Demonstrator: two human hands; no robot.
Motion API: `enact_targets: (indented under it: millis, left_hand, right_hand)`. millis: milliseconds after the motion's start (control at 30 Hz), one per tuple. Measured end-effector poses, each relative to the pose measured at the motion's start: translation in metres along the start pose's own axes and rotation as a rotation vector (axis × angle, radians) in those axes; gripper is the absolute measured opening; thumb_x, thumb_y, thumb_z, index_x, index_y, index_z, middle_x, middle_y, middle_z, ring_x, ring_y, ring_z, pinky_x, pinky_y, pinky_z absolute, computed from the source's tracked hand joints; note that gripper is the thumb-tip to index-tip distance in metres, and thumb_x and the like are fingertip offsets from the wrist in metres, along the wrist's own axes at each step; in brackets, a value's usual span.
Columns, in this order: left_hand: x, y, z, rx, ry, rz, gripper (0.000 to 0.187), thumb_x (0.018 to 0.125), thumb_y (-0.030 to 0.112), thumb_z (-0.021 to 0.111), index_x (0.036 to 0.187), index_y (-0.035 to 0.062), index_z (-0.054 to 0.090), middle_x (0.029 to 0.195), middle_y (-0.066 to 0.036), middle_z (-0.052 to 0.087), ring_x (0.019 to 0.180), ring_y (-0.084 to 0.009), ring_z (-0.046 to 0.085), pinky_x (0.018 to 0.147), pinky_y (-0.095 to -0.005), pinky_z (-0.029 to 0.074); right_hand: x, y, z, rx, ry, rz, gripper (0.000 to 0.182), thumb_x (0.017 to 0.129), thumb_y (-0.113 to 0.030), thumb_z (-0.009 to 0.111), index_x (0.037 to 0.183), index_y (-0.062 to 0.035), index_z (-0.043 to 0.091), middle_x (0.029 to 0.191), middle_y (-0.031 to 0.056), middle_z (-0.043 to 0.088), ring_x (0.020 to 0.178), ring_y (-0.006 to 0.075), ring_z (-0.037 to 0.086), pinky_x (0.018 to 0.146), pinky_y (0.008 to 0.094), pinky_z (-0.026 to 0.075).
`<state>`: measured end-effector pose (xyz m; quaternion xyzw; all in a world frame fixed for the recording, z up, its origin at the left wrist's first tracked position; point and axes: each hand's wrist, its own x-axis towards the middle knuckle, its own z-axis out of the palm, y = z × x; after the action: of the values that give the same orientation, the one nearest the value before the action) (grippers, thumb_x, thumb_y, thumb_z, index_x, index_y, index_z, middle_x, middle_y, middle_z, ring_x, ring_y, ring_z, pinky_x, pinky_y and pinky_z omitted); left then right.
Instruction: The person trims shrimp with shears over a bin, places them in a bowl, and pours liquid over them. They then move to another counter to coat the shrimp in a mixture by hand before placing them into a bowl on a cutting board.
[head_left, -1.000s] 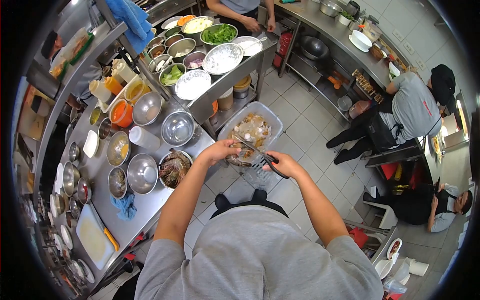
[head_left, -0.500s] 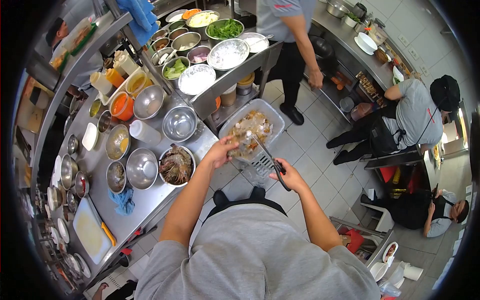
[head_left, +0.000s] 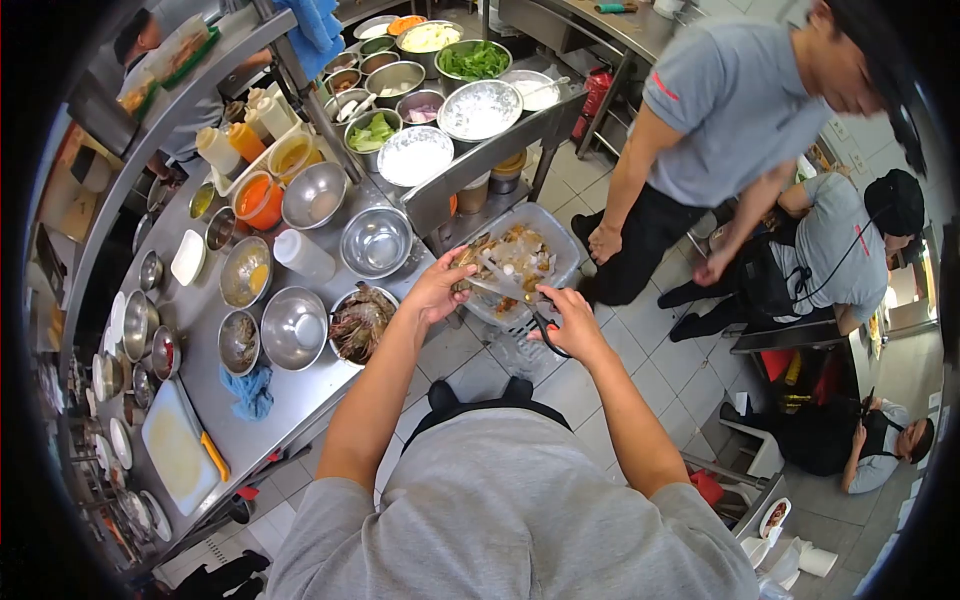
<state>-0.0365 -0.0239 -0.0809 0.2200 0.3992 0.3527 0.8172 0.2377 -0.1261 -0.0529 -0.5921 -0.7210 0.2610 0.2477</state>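
My left hand (head_left: 441,287) is closed around a prawn (head_left: 464,258), partly hidden by the fingers, above the near left side of a grey plastic bin (head_left: 572,258). Black-handled scissors (head_left: 549,336) are in my right hand (head_left: 572,322), their blades angled up and left toward the prawn. Inside the bin lie brownish shell scraps (head_left: 535,248) and pale, clear-looking pieces. A metal bowl heaped with whole prawns (head_left: 362,322) stands on the counter edge by my left forearm.
On the steel counter (head_left: 310,393) stand several metal bowls, a white squeeze bottle (head_left: 303,255), a blue cloth (head_left: 246,390), and a cutting board (head_left: 180,445) with a yellow-handled knife (head_left: 215,455). A co-worker (head_left: 725,120) stands just beyond the bin; others are farther right.
The scissors and my right hand have shifted up, closer to the left hand. The co-worker beyond the bin has moved to the right and leans into view. The camera view has shifted slightly.
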Motion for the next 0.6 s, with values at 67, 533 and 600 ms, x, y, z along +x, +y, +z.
enact_targets:
  millis: [67,533,600]
  left_hand:
    - [-0.001,0.001,-0.002,-0.005,0.004,-0.001,0.062,0.092,0.008,0.070,0.145,0.0167,0.040,0.111,-0.002,0.060,0.072,-0.0085,0.049,0.056,-0.0219,0.040]
    - [0.053,-0.032,-0.006,0.292,0.272,0.002,0.062,0.093,0.014,0.069,0.146,0.0119,0.037,0.103,-0.005,0.065,0.068,-0.0125,0.057,0.053,-0.0241,0.045]
    - [0.061,-0.035,-0.010,0.465,0.255,0.040,0.061,0.091,0.015,0.071,0.142,0.0082,0.040,0.108,-0.011,0.067,0.069,-0.0177,0.062,0.051,-0.0283,0.048]
  right_hand:
    - [0.000,-0.008,0.001,0.001,-0.070,0.015,0.087,0.059,-0.041,0.092,0.134,-0.0152,0.057,0.099,0.0098,0.060,0.099,0.0307,0.059,0.092,0.0428,0.045]
    - [-0.018,0.028,0.076,0.607,-0.194,0.556,0.056,0.078,-0.034,0.087,0.122,-0.0078,0.064,0.079,0.0023,0.063,0.068,0.0125,0.058,0.061,0.0289,0.048]
    - [-0.019,0.030,0.078,0.644,-0.178,0.649,0.054,0.078,-0.033,0.086,0.121,-0.0076,0.064,0.075,0.0007,0.060,0.061,0.0110,0.054,0.054,0.0281,0.045]
